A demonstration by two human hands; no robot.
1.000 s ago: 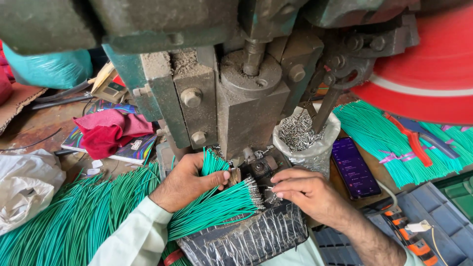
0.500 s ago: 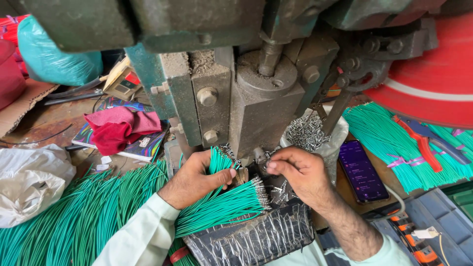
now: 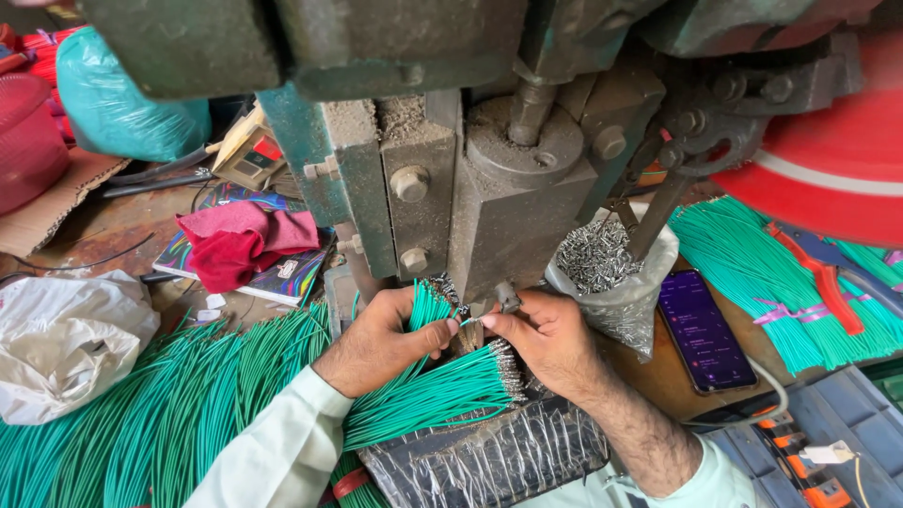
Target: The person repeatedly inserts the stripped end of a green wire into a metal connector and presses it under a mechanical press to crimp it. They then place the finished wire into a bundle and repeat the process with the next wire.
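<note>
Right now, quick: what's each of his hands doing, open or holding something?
Left hand: closed around a bundle of green wires.
Right hand: fingertips pinched on a single green wire at the press.

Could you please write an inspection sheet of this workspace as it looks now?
Surface: worn brown bench.
Job's things: green wires, metal-tipped, in a fan at the press.
Clutter: bag of small metal parts, red cloth, white bag, phone.
Hands: left hand grips the fan; right hand pinches one wire at the press.
Cables: white cable beside the phone.
Surroundings: red wheel, teal bag.
</note>
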